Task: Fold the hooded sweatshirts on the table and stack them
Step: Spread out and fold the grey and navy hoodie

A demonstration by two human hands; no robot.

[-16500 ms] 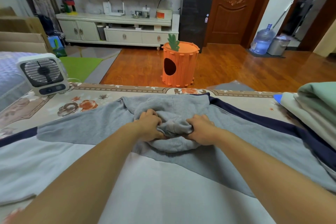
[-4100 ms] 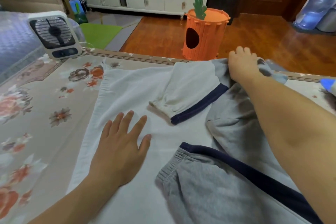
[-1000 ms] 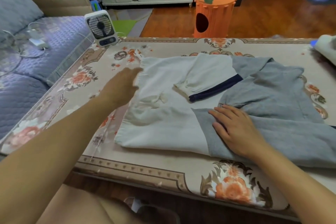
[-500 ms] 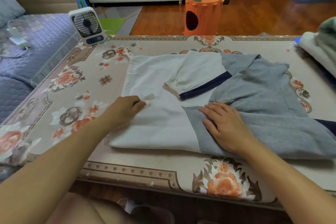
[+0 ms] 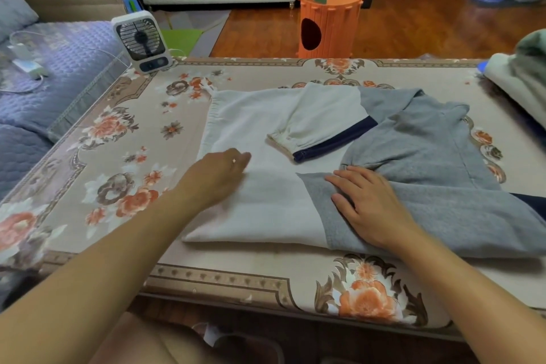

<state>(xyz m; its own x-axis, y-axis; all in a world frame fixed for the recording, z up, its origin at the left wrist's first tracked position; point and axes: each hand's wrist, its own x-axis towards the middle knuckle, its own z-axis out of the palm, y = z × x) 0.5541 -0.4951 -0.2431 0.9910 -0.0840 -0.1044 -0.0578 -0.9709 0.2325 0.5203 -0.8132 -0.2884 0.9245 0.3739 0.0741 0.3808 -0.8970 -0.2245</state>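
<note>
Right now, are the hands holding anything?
No. The right hand lies flat on the sweatshirt's grey part; the left hand rests on its white part.

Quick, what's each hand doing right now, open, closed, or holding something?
Left hand: resting on the white part of the sweatshirt; whether its fingers pinch the cloth cannot be told.
Right hand: open, fingers flat, pressing on the grey folded part.

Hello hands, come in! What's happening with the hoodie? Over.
Left hand and right hand flat on hooded sweatshirt. Sleeves folded in, not stacked. Nothing blocking.
</note>
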